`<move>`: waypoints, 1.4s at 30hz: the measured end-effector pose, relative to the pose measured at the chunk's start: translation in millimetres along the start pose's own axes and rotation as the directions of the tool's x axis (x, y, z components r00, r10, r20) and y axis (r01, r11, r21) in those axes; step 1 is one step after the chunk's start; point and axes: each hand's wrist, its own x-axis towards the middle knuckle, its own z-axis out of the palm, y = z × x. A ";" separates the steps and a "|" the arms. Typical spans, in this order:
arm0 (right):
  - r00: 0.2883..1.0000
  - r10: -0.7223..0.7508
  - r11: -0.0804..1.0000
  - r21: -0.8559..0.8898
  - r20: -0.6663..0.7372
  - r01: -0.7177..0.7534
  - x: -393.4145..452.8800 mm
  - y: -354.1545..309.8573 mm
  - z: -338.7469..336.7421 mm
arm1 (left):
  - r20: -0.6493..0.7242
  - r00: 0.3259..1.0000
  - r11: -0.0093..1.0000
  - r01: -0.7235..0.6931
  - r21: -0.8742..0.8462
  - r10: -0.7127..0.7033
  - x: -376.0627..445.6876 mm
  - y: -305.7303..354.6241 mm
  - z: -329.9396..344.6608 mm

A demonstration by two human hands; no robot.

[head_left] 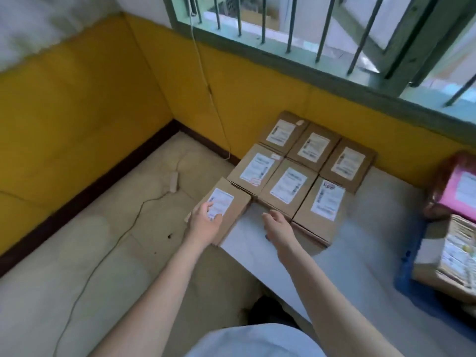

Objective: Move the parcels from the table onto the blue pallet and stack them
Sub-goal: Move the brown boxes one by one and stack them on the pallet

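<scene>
Just one camera here, strapped to the person's head, wide-angle, tilted forward and down over the near-left corner of the white table (360, 253). It sits close, both forearms stretching up from the bottom edge. The far side takes in the yellow wall (103, 86) and barred window (296, 27); the right edge catches the blue pallet (412, 279). Edges look blurry. No second view to overlap with.

A yellow wall (85, 104) fills the upper left of the frame, edged below by a dark skirting board (85, 199). Upper right, a green-framed barred window (296, 29) stands above it. A thin white cable (206, 81) hangs down the wall to a small adapter (173, 182) on the pale tiled floor (77, 253), left of centre.
</scene>
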 end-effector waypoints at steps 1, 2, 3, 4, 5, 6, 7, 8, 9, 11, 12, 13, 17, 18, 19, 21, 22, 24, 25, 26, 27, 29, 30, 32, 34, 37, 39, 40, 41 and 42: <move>0.999 0.027 1.000 -0.001 0.028 -0.027 7.9 0.9 7.6 | 0.002 1.000 1.000 0.012 0.004 -0.012 7.0 -3.8 -1.7; 0.996 0.057 0.998 -0.007 0.064 -0.056 18.8 1.1 17.7 | 0.003 1.000 0.999 0.031 0.013 -0.031 16.6 -9.0 -3.5; 0.991 0.081 0.997 -0.018 0.103 -0.080 29.8 1.3 27.5 | 0.011 0.999 0.999 0.045 0.031 -0.046 26.4 -13.9 -5.2; 0.985 0.113 0.994 -0.020 0.132 -0.111 39.1 1.0 36.3 | 0.031 0.998 0.997 0.054 0.061 -0.056 35.6 -18.8 -7.1; 0.977 0.152 0.988 -0.011 0.147 -0.152 46.7 0.2 43.8 | 0.048 0.997 0.994 0.062 0.090 -0.067 45.3 -23.2 -9.2; 0.970 0.187 0.982 -0.008 0.153 -0.188 51.9 -2.4 50.7 | 0.061 0.995 0.991 0.067 0.118 -0.075 55.3 -27.3 -12.0; 0.963 0.212 0.977 -0.007 0.164 -0.214 56.0 -5.0 57.4 | 0.072 0.994 0.986 0.068 0.150 -0.080 65.4 -31.2 -14.7; 0.958 0.229 0.973 -0.006 0.172 -0.232 59.7 -7.0 63.2 | 0.084 0.992 0.979 0.073 0.190 -0.090 74.8 -34.2 -17.3; 0.954 0.244 0.969 -0.002 0.173 -0.247 63.0 -8.6 68.4 | 0.102 0.989 0.970 0.081 0.230 -0.106 83.7 -36.6 -19.1; 0.951 0.262 0.964 0.006 0.165 -0.267 69.1 -9.7 78.8 | 0.165 0.974 0.952 0.101 0.289 -0.153 101.3 -42.4 -18.8; 0.947 0.274 0.960 0.016 0.165 -0.281 72.9 -10.1 84.8 | 0.212 0.960 0.943 0.109 0.315 -0.182 110.7 -46.1 -17.2; 0.943 0.292 0.954 0.026 0.156 -0.300 76.9 -9.9 89.7 | 0.267 0.940 0.934 0.116 0.339 -0.214 119.7 -48.2 -15.7; 0.939 0.331 0.936 0.098 0.091 -0.339 85.7 -14.7 105.2 | 0.411 0.845 0.918 0.209 0.338 -0.343 144.0 -46.8 -19.5; 0.936 0.340 0.929 0.123 0.088 -0.349 84.5 -19.1 106.2 | 0.455 0.814 0.920 0.230 0.316 -0.360 147.3 -43.0 -25.1; 0.934 0.346 0.925 0.133 0.088 -0.355 83.5 -22.6 105.9 | 0.503 0.785 0.927 0.245 0.285 -0.362 149.0 -39.2 -30.8; 0.935 0.350 0.930 0.094 0.064 -0.355 78.6 -29.2 100.6 | 0.571 0.753 0.944 0.234 0.232 -0.327 146.8 -23.4 -44.0; 0.935 0.353 0.933 0.065 0.041 -0.355 73.5 -34.6 95.7 | 0.582 0.762 0.959 0.199 0.204 -0.282 145.0 -13.0 -51.4; 0.938 0.345 0.936 0.075 -0.002 -0.344 62.0 -45.2 80.0 | 0.574 0.799 0.984 0.133 0.122 -0.179 142.4 8.3 -61.5; 0.942 0.334 0.937 0.116 -0.013 -0.330 55.9 -49.3 70.0 | 0.562 0.818 0.992 0.110 0.061 -0.125 141.1 20.2 -62.9; 0.949 0.314 0.935 0.182 -0.029 -0.304 49.6 -52.1 58.3 | 0.555 0.829 0.996 0.092 -0.004 -0.074 137.8 33.7 -63.0; 0.958 0.280 0.932 0.256 -0.064 -0.255 42.6 -54.8 44.2 | 0.555 0.832 0.995 0.077 -0.061 -0.030 133.2 49.9 -60.2; 0.960 0.211 0.923 0.361 -0.183 -0.134 24.9 -59.9 9.6 | 0.588 0.806 0.990 0.023 -0.142 0.065 119.9 84.4 -45.5; 0.947 0.192 0.917 0.391 -0.258 -0.079 14.0 -61.9 -9.3 | 0.621 0.775 0.983 -0.001 -0.182 0.116 110.2 103.2 -34.7; 0.892 0.175 0.903 0.428 -0.417 0.023 -9.4 -63.2 -48.6 | 0.679 0.707 0.958 0.006 -0.286 0.198 87.6 140.5 -7.9; 0.827 0.157 0.894 0.433 -0.540 0.113 -35.2 -61.2 -86.8 | 0.706 0.660 0.934 0.017 -0.357 0.258 60.4 174.9 19.3; 0.752 0.093 0.901 0.377 -0.653 0.215 -73.2 -55.0 -142.4 | 0.722 0.594 0.893 0.012 -0.449 0.355 16.5 224.0 58.3; 0.724 0.001 0.926 0.274 -0.690 0.260 -92.3 -48.5 -179.3 | 0.716 0.568 0.875 -0.016 -0.484 0.406 -10.6 253.5 86.9; 0.714 -0.049 0.940 0.209 -0.699 0.269 -99.5 -44.1 -198.8 | 0.712 0.562 0.868 -0.023 -0.496 0.421 -24.2 267.5 102.8; 0.701 -0.090 0.949 0.152 -0.707 0.275 -104.3 -38.6 -220.2 | 0.709 0.556 0.863 -0.029 -0.505 0.434 -37.7 282.1 120.4; 0.690 -0.123 0.959 0.094 -0.713 0.268 -108.3 -32.7 -242.2 | 0.706 0.554 0.861 -0.037 -0.508 0.440 -49.9 295.8 139.2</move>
